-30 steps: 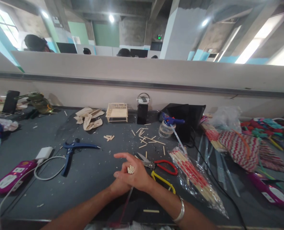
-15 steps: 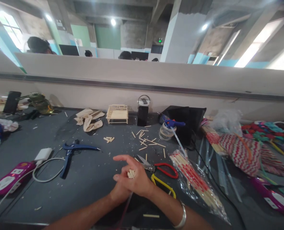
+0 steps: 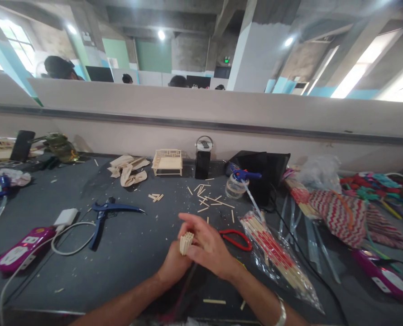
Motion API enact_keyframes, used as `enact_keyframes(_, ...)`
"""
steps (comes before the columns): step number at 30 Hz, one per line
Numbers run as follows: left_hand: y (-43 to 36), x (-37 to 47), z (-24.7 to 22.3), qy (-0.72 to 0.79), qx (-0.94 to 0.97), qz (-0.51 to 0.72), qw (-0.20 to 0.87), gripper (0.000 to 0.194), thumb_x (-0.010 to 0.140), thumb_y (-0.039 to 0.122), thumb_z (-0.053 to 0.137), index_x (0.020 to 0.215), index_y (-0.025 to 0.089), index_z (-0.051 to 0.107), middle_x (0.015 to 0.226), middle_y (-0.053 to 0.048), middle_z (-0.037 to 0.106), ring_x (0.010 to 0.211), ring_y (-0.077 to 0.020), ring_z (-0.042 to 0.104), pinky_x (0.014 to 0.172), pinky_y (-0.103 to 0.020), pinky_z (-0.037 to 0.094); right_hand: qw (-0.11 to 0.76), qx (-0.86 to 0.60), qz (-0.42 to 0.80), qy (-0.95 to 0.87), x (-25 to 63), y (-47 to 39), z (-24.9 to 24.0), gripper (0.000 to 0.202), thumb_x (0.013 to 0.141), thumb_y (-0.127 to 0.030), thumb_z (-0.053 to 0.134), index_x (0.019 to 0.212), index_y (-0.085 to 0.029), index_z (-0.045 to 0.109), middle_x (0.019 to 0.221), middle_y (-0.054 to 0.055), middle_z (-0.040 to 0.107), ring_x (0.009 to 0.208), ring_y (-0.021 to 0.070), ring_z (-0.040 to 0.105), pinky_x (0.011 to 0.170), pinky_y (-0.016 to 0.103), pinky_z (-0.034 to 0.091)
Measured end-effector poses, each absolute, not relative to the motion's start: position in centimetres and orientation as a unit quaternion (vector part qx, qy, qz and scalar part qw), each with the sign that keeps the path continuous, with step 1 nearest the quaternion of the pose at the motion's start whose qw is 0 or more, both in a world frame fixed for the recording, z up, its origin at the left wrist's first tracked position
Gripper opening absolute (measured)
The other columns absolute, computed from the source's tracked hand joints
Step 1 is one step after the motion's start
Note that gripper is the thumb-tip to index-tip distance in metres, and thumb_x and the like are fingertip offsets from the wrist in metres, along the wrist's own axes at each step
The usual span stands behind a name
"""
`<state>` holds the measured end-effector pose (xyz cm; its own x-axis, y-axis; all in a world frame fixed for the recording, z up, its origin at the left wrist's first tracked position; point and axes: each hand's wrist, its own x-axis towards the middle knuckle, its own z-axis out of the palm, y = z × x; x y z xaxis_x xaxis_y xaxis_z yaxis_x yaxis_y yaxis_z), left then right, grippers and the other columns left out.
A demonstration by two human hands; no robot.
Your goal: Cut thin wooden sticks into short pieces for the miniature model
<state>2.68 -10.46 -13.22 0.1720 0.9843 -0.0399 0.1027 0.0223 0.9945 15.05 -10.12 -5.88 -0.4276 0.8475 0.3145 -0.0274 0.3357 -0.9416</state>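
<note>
Your left hand [image 3: 174,264] gripped stick bundle [image 3: 185,245], ends up, above near part of desk [image 3: 127,258]. Your right hand [image 3: 211,248] curled round same bundle, thumb at its side, index finger stretched out; couldn't tell how firmly it gripped. Red tool handle [image 3: 249,242] showed just beside right hand. Loose sticks [image 3: 217,204] lay beyond both hands, 1 small wooden seat [image 3: 168,164] farther back. Blue cutter [image 3: 118,207] lay left, bagged sticks [image 3: 279,253] right.

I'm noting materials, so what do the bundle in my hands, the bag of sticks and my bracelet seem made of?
Bundle: likely wood or bamboo, matte, from its pale tan, shineless look. Bag: probably thin glossy plastic, being see-through and crinkled. Bracelet: perhaps polished metal, from its silvery shine.
</note>
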Motion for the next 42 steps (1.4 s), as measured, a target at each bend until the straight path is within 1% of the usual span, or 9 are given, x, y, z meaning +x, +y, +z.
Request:
enact_keyframes(3,-10.3,2.4,-12.2,0.494,0.567,0.419,0.509,0.022,0.076,0.035,0.059,0.065,0.015,0.058,0.054,0.003,0.052,0.052,-0.0099,0.046,0.052,-0.021,0.040,0.427,-0.429,0.351,-0.715,19.0,-10.4,-6.8,0.051,0.086,-0.031,0.052,0.135,-0.025,0.039,0.109,0.006,0.058,0.099,0.0186,0.058,0.091,0.037,0.046)
enact_keyframes(7,-10.0,1.8,-10.8,0.527,0.568,0.433,0.460,0.025,0.079,0.037,0.057,0.067,0.015,0.058,0.054,0.004,0.048,0.049,-0.0079,0.041,0.048,-0.019,0.035,0.217,-0.580,0.128,-0.775,23.8,-10.8,-9.5,0.059,0.074,-0.025,0.062,0.131,-0.019,0.047,0.115,0.014,0.058,0.111,0.0316,0.052,0.097,0.051,0.041)
enact_keyframes(11,-9.8,1.5,-9.9,0.535,0.584,0.433,0.431,0.026,0.079,0.038,0.055,0.070,0.015,0.060,0.059,0.002,0.053,0.052,-0.0091,0.044,0.050,-0.019,0.037,0.077,-0.590,0.137,-0.792,25.2,-11.2,-10.9,0.060,0.075,-0.024,0.060,0.133,-0.016,0.047,0.114,0.015,0.059,0.107,0.0290,0.056,0.095,0.043,0.044)
enact_keyframes(16,-9.7,1.4,-9.3,0.534,0.621,0.420,0.391,0.027,0.081,0.038,0.053,0.070,0.015,0.061,0.062,0.000,0.060,0.059,-0.0121,0.052,0.056,-0.021,0.041,0.028,-0.613,0.156,-0.774,24.0,-11.0,-10.7,0.059,0.068,-0.009,0.053,0.127,-0.014,0.049,0.107,0.014,0.062,0.101,0.0253,0.059,0.089,0.034,0.045)
enact_keyframes(21,-9.6,0.3,-8.8,0.543,0.640,0.407,0.362,0.026,0.082,0.036,0.051,0.074,0.014,0.065,0.065,-0.001,0.064,0.061,-0.0132,0.055,0.057,-0.021,0.041,0.074,-0.619,0.196,-0.757,24.3,-11.3,-11.4,0.054,0.067,-0.007,0.051,0.120,-0.019,0.050,0.111,0.010,0.062,0.102,0.0218,0.060,0.089,0.031,0.044)
enact_keyframes(26,-9.5,-0.4,-8.6,0.541,0.640,0.409,0.362,0.020,0.081,0.027,0.052,0.081,0.015,0.068,0.071,-0.001,0.068,0.066,-0.0140,0.058,0.062,-0.022,0.043,0.267,-0.542,0.268,-0.750,24.9,-11.8,-9.8,0.047,0.082,-0.013,0.043,0.128,-0.020,0.043,0.088,0.005,0.066,0.074,0.0185,0.064,0.070,0.031,0.053)
enact_keyframes(29,-9.3,-0.3,-8.4,0.527,0.657,0.403,0.358,0.018,0.079,0.019,0.051,0.085,0.016,0.068,0.072,0.000,0.069,0.066,-0.0132,0.059,0.062,-0.021,0.043,0.353,-0.486,0.212,-0.771,24.0,-12.4,-7.1,0.052,0.082,-0.013,0.045,0.133,-0.023,0.040,0.107,0.008,0.063,0.094,0.0206,0.063,0.082,0.034,0.052)
enact_keyframes(31,-9.3,-0.1,-8.1,0.512,0.672,0.397,0.359,0.019,0.077,0.014,0.050,0.083,0.016,0.068,0.073,0.000,0.069,0.065,-0.0128,0.059,0.062,-0.021,0.042,0.362,-0.470,0.139,-0.793,23.3,-12.8,-5.3,0.052,0.080,-0.012,0.049,0.130,-0.026,0.044,0.115,0.009,0.057,0.106,0.0227,0.057,0.087,0.037,0.050)
enact_keyframes(42,-9.7,0.8,-7.1,0.444,0.675,0.385,0.446,0.012,0.071,0.011,0.051,0.072,0.015,0.063,0.071,-0.001,0.067,0.064,-0.0117,0.055,0.062,-0.022,0.043,0.280,-0.446,0.027,-0.850,21.7,-12.7,-2.7,0.037,0.080,-0.034,0.066,0.113,-0.022,0.056,0.095,0.009,0.052,0.086,0.0232,0.053,0.074,0.038,0.049)
